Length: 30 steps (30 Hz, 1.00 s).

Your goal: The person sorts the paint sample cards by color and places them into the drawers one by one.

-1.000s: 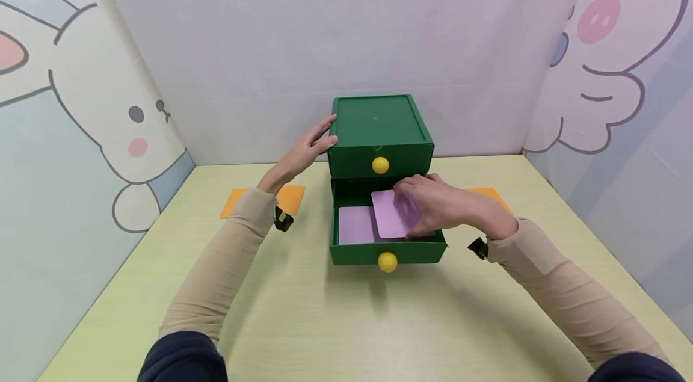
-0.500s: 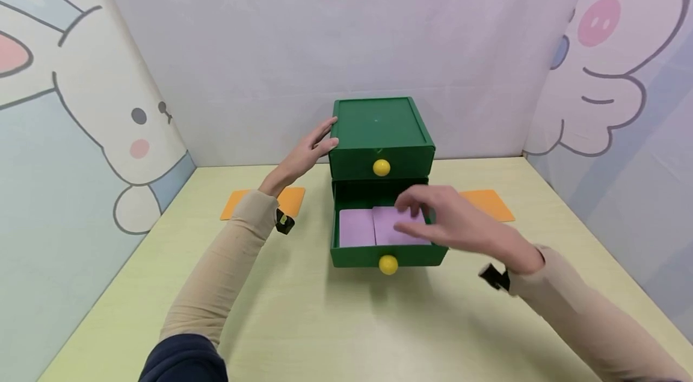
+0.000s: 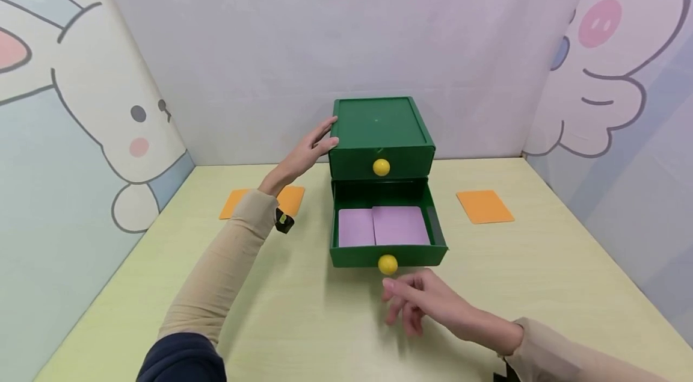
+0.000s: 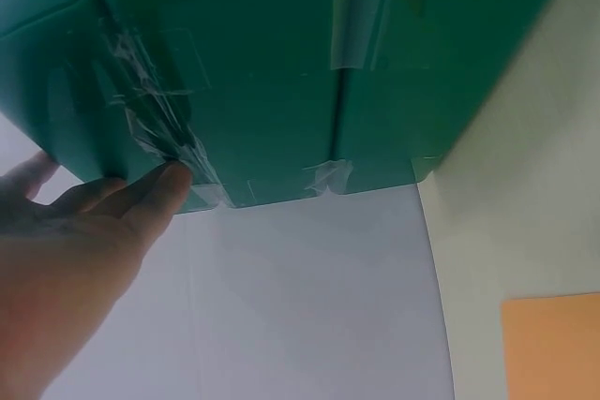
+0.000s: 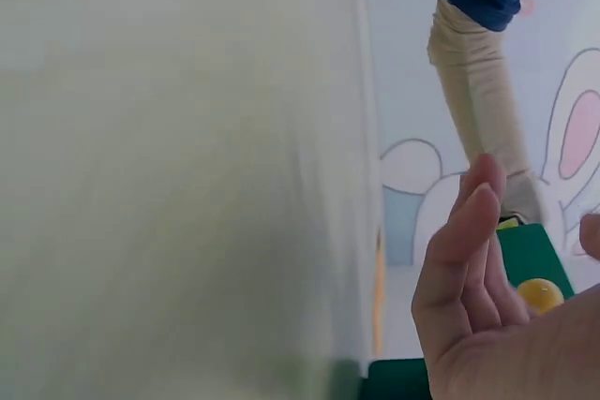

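Note:
A green two-drawer box point(image 3: 379, 129) stands at the back of the table. Its lower drawer point(image 3: 387, 254) is pulled out, and two purple cards point(image 3: 383, 226) lie flat inside it side by side. My left hand point(image 3: 311, 144) rests with straight fingers against the box's left side; the left wrist view shows its fingers point(image 4: 141, 199) touching the taped green wall point(image 4: 281, 72). My right hand point(image 3: 414, 301) hovers empty, fingers relaxed, just in front of the lower drawer's yellow knob point(image 3: 387, 264). In the right wrist view the fingers point(image 5: 464, 259) are straight, beside the knob point(image 5: 537, 293).
An orange card point(image 3: 483, 206) lies on the table right of the box. Another orange card point(image 3: 289, 198) lies to the left, partly behind my left forearm. Cartoon-printed walls close in the table on the left, back and right. The upper drawer, with its own yellow knob point(image 3: 381, 167), is closed.
My right hand let go of the second purple card, which now lies flat in the drawer, and drew back toward me to just before the lower knob. The left hand stayed put.

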Each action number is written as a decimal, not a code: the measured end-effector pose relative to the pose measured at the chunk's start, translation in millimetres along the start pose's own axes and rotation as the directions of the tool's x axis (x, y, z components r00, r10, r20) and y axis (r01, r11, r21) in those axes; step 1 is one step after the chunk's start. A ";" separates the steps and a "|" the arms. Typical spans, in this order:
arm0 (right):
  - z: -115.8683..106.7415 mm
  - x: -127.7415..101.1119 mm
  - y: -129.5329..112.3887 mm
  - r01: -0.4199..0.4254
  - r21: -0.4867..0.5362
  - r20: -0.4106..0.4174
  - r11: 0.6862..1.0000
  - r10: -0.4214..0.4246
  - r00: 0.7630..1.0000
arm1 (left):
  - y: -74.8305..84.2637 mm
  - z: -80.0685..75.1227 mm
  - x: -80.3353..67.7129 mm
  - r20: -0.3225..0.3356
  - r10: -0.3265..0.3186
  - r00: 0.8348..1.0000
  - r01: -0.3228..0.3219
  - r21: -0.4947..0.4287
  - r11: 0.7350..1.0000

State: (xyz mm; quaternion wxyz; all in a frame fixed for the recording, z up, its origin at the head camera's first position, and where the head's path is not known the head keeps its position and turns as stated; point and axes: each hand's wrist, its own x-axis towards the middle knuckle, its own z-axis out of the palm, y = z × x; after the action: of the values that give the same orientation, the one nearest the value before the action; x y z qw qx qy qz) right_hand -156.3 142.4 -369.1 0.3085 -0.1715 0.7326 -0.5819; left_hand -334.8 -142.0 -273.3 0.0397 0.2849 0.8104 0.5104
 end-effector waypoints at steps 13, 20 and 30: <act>16.2 20.6 1.3 -0.029 0.230 -0.231 0.973 0.083 0.969 | -7.6 -1.4 5.7 -0.005 -0.013 1.000 0.013 0.000 1.000; 16.7 23.9 -1.5 0.004 0.197 -0.287 0.980 0.054 0.956 | -32.0 -2.1 15.7 -0.027 0.003 1.000 -0.002 0.004 1.000; 10.6 33.4 -6.4 0.025 0.169 -0.342 0.985 0.035 0.939 | -31.5 -0.9 13.1 -0.039 0.031 0.999 -0.031 0.009 0.999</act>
State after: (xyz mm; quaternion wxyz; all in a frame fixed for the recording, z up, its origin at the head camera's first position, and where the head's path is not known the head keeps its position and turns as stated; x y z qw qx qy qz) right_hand -175.2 112.4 -372.9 0.1911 -0.0382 0.7230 -0.6628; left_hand -359.3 -146.1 -296.7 0.0146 0.2875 0.8085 0.5132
